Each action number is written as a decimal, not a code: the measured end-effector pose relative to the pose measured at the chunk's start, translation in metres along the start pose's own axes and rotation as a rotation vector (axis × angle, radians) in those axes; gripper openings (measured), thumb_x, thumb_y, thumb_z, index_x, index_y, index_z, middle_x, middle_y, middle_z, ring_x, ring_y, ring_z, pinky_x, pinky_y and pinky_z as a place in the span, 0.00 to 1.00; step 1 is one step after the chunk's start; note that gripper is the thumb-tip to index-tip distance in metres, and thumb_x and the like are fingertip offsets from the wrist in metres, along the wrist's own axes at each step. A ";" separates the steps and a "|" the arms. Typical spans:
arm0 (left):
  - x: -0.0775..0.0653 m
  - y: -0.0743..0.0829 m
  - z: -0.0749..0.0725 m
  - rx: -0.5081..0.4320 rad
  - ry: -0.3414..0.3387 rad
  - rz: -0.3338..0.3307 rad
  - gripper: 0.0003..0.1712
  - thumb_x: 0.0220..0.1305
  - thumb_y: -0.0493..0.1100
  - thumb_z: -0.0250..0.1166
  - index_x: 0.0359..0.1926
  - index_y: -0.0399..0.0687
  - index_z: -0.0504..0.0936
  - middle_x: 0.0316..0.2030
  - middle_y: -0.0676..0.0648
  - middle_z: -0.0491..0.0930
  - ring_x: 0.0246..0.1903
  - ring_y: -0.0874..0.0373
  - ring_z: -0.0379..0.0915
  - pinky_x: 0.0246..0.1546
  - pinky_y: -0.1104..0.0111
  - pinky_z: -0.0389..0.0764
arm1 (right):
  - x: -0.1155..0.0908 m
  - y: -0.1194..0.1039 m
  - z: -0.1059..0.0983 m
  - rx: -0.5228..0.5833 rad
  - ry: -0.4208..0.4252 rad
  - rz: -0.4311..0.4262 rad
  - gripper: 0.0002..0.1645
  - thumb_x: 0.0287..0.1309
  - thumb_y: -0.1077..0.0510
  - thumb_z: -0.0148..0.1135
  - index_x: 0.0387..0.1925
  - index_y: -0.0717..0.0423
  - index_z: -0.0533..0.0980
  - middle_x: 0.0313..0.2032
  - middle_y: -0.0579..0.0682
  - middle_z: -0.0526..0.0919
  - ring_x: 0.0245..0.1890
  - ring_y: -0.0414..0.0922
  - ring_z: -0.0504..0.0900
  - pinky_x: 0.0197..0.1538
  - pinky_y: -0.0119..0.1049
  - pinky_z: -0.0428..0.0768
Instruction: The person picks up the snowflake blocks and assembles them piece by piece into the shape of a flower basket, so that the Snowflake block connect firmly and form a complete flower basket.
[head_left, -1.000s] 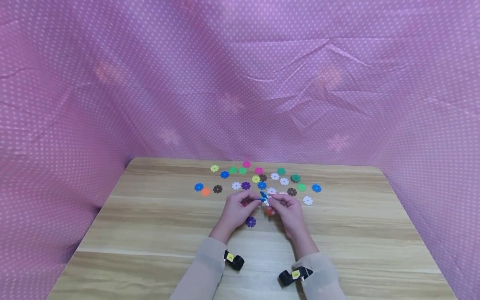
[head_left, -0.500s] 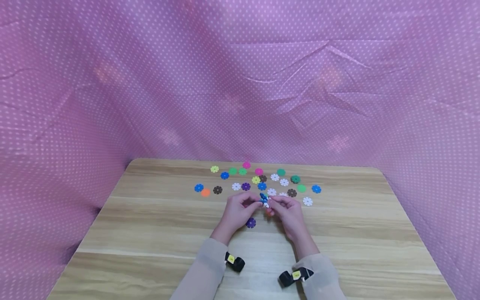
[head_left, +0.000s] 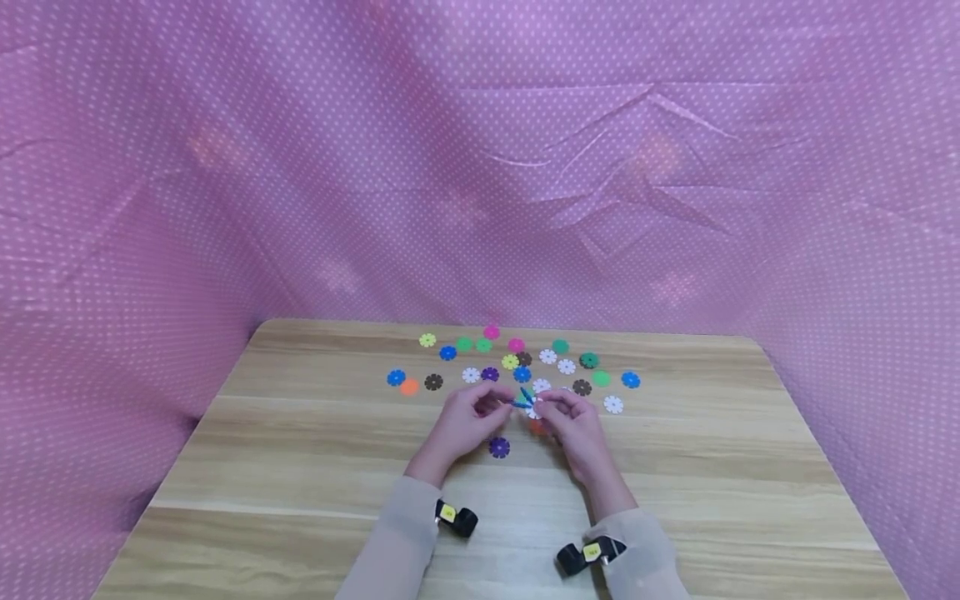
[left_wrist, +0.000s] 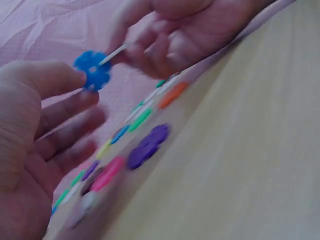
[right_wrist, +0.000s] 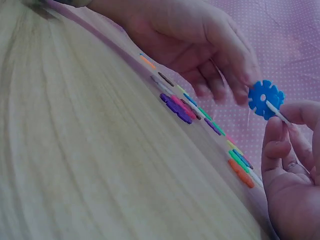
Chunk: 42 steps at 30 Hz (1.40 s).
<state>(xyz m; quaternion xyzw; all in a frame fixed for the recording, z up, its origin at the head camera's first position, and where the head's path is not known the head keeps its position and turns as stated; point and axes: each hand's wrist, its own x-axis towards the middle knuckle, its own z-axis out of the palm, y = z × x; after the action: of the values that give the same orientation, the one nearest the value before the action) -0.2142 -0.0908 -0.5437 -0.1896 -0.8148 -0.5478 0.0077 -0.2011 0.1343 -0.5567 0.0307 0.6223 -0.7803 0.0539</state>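
In front of me both hands meet over the table around joined notched building discs. My left hand [head_left: 461,421] pinches the edge of a blue building disc [left_wrist: 94,70] between thumb and index finger; its other fingers are loosely spread. My right hand [head_left: 581,429] pinches a white building disc [right_wrist: 276,111], seen edge-on and set against the blue one. From the head, two blue edges form a V beside the right fingertips. The exact joint is partly hidden by the fingers.
Many coloured notched discs lie flat beyond the hands, among them a dark green disc [head_left: 588,360] and an orange disc [head_left: 408,387]. A purple disc [head_left: 499,447] lies nearer, between the forearms. Pink dotted cloth [head_left: 480,167] hangs behind the wooden table [head_left: 300,467].
My left hand and forearm have shifted slightly left. The blue discs now show as a clearer V between the hands. My right hand stays almost still.
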 end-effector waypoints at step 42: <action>0.000 -0.014 -0.030 0.258 -0.126 -0.080 0.09 0.72 0.40 0.74 0.42 0.56 0.81 0.41 0.55 0.78 0.41 0.60 0.75 0.46 0.64 0.82 | 0.003 0.001 -0.004 0.052 0.070 -0.012 0.18 0.66 0.64 0.76 0.55 0.62 0.84 0.42 0.51 0.94 0.33 0.41 0.89 0.39 0.31 0.88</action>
<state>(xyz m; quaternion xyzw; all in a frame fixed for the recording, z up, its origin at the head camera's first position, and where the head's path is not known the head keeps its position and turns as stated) -0.2240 -0.1218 -0.5442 -0.1886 -0.8842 -0.4255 -0.0407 -0.2041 0.1377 -0.5588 0.0556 0.6035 -0.7950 0.0267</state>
